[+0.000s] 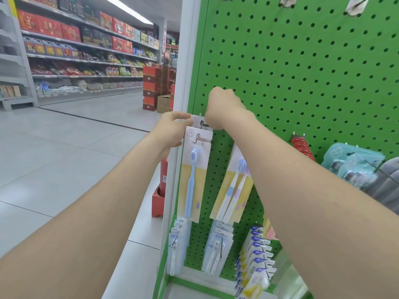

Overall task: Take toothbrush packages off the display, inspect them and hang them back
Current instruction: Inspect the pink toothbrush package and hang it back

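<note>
At the centre of the frame, a toothbrush package point(193, 175) with one blue brush on a yellow and white card hangs upright against the green pegboard point(302, 67). Its top sits on a metal hook point(202, 126), and the edge of at least one more card shows just behind it.

Left hand point(172, 129): reaches in from the lower left, with thumb and fingertips pinching the upper left corner of the card.

Right hand point(224, 106): placed just above and to the right of the card top, back of the hand towards the camera, fingers curled in towards the board. What they hold, if anything, is hidden, so the grip cannot be told.

Right of centre, a second package point(233, 186) with two brushes hangs tilted, its top covered by the right forearm.

Along the bottom of the board are three groups of smaller hanging packs point(218, 249), the right-hand group blue, white and yellow.

At the right edge, red items point(302, 147) sit on a peg beside teal packets point(354, 167).

Left of the board stands a white post point(185, 61), with a red fire extinguisher point(163, 173) at its foot.

The upper left shows stocked store shelves point(86, 50) and a stack of red cartons point(151, 87) across a grey tiled aisle.
</note>
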